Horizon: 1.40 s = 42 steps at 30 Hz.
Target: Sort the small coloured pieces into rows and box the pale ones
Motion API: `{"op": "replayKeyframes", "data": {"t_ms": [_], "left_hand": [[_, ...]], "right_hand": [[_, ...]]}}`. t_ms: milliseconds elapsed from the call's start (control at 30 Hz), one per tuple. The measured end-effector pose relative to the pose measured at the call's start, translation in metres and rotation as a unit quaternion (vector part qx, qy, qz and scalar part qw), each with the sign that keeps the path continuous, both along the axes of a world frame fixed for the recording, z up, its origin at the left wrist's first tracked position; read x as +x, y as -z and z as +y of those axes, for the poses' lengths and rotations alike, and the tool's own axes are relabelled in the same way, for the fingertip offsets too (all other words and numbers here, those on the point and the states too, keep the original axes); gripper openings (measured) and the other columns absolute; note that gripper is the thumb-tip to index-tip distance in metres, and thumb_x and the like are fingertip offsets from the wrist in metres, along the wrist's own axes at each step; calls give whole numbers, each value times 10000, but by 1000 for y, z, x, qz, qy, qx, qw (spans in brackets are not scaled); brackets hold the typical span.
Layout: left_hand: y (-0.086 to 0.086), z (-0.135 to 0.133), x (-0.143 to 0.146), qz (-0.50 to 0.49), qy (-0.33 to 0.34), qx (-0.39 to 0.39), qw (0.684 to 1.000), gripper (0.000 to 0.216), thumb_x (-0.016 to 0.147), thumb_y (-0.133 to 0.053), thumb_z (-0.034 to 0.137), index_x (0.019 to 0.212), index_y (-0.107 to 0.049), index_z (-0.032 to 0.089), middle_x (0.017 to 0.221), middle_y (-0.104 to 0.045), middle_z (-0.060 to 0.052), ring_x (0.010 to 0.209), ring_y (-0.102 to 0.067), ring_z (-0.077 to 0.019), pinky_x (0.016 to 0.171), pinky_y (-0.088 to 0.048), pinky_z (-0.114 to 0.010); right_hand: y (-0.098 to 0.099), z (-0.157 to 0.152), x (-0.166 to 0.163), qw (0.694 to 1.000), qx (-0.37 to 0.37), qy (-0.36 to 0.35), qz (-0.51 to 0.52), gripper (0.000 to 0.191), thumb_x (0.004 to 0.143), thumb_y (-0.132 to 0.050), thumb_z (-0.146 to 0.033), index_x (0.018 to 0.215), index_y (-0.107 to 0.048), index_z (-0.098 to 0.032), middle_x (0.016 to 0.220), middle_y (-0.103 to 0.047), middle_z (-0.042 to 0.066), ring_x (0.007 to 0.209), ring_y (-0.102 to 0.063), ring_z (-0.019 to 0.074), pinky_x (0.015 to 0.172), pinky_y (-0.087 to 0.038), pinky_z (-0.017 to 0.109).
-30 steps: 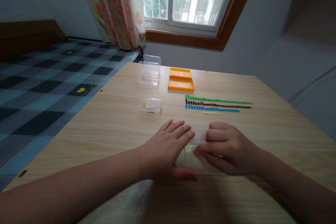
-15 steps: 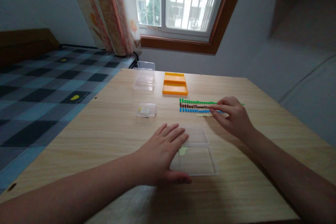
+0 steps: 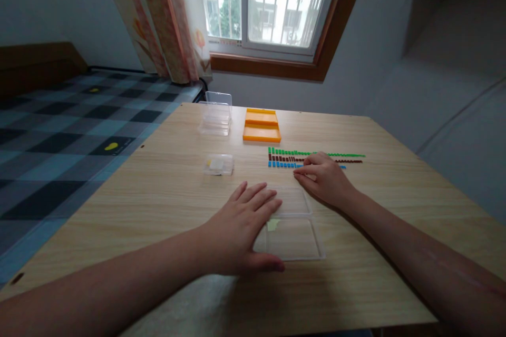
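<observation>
My left hand (image 3: 241, 226) lies flat with fingers spread on the left edge of an open clear plastic box (image 3: 294, 239) on the wooden table (image 3: 166, 195). A small pale yellow piece (image 3: 272, 225) lies inside the box near its left side. My right hand (image 3: 322, 179) rests just beyond the box, fingers pinched together over the rows of small pieces; what they hold is hidden. Rows of green (image 3: 316, 153), brown (image 3: 284, 158) and blue (image 3: 280, 164) pieces run across the table behind that hand.
An orange tray (image 3: 261, 125) and a stack of clear boxes (image 3: 215, 116) stand at the table's far side. A small closed clear box (image 3: 219, 164) sits left of the rows. A bed with a checked cover (image 3: 59, 142) lies left of the table.
My right hand left the clear box, reached out to the rows of pieces, and has now drawn back leftward with its fingers pinched. My left hand stayed on the box.
</observation>
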<state>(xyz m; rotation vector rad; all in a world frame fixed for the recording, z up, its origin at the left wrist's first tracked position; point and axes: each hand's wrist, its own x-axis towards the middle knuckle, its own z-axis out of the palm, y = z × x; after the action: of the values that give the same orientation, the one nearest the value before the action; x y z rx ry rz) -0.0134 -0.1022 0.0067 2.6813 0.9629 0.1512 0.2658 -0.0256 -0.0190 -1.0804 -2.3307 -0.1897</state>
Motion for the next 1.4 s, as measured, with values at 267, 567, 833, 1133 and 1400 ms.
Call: {"op": "replayKeyframes", "data": {"t_ms": [267,567,833,1133,1400], "left_hand": [[0,0,-1,5,1,1,1000,1020,758,-709,798,1517,-460,164,1604,-411,-200,1507,-304,-444,1232,-159,-678],[0,0,-1,19,3,-3,1000,1040,770,-691,804,1533,-438,145,1616,-391,-199,1515,-294,-437,1236,-152,-677],[1,0,-1,16,4,-4,1000,1042,762,-701,803,1528,-450,143,1614,-393,-202,1513,-298,-438,1236,-157,-677],[-2,0,0,9,6,2,1000,1011,769,-698,799,1522,-451,170,1600,-419,-195,1506,-316,-431,1236,-180,-658],[2,0,0,9,3,-1,1000,1051,759,-696,811,1534,-438,149,1612,-398,-198,1515,-297,-431,1242,-163,-656]], "right_hand": [[1,-4,0,1000,-14,-7,8,145,935,-683,-254,923,-813,-190,904,-654,82,877,-536,203,814,-415,337],[-4,-9,-4,999,-53,-9,0,161,946,-663,-238,884,-804,-194,846,-632,62,872,-534,194,808,-394,323],[-8,-13,0,997,-81,-16,12,153,930,-659,-203,882,-803,-197,858,-651,62,880,-558,193,812,-418,323],[-8,-13,0,997,-71,-15,-10,161,933,-661,-218,872,-810,-212,822,-646,64,875,-554,201,809,-412,333],[-39,-37,0,992,-57,-93,63,172,969,-640,-250,887,-784,-204,813,-637,47,809,-562,161,757,-420,293]]}}
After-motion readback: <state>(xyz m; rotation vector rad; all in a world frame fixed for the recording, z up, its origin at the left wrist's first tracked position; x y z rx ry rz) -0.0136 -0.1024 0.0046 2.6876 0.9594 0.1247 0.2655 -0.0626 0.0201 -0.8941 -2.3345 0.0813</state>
